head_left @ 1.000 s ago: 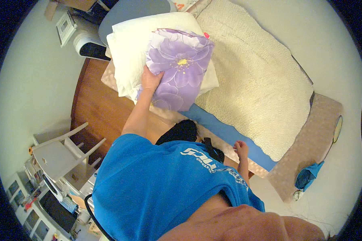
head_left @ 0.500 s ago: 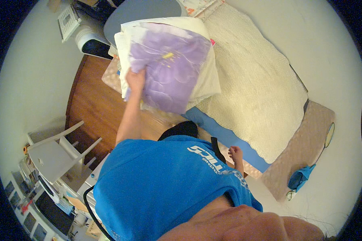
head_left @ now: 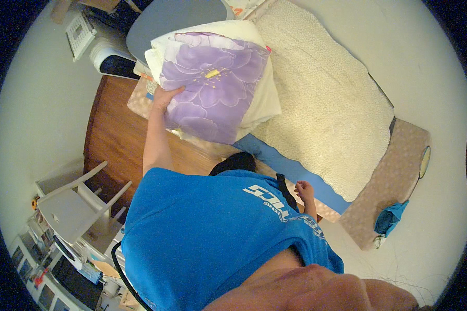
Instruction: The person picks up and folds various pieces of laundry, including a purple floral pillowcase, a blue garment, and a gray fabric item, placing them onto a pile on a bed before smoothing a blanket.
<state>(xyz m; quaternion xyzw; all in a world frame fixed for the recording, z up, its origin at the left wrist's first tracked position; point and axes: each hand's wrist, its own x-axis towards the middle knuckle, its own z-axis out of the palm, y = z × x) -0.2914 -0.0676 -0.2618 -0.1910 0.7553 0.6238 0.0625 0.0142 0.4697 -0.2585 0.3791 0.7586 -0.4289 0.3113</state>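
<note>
A folded quilt (head_left: 213,98), white with a large purple flower print, lies in a stack at the far end of the bed. At its left edge my left hand (head_left: 166,97) is closed on the quilt, thumb on top and the other fingers hidden beneath. My right hand (head_left: 304,191) hangs low beside my body, near the bed's front edge. Its fingers are loosely bent and apart, with nothing visible in them. Right of the quilt a cream textured pad (head_left: 327,103) spreads over a blue sheet (head_left: 296,168).
A grey rounded panel (head_left: 179,26) stands behind the quilt. To the left are a brown wood floor (head_left: 114,119), a white chair (head_left: 75,207) and a white bin (head_left: 109,59). A racket (head_left: 424,160) and a blue pouch (head_left: 390,218) are at the right.
My left hand has shifted slightly left along the quilt's edge. The purple flower panel now lies flatter and more spread out. My right hand stays by my side.
</note>
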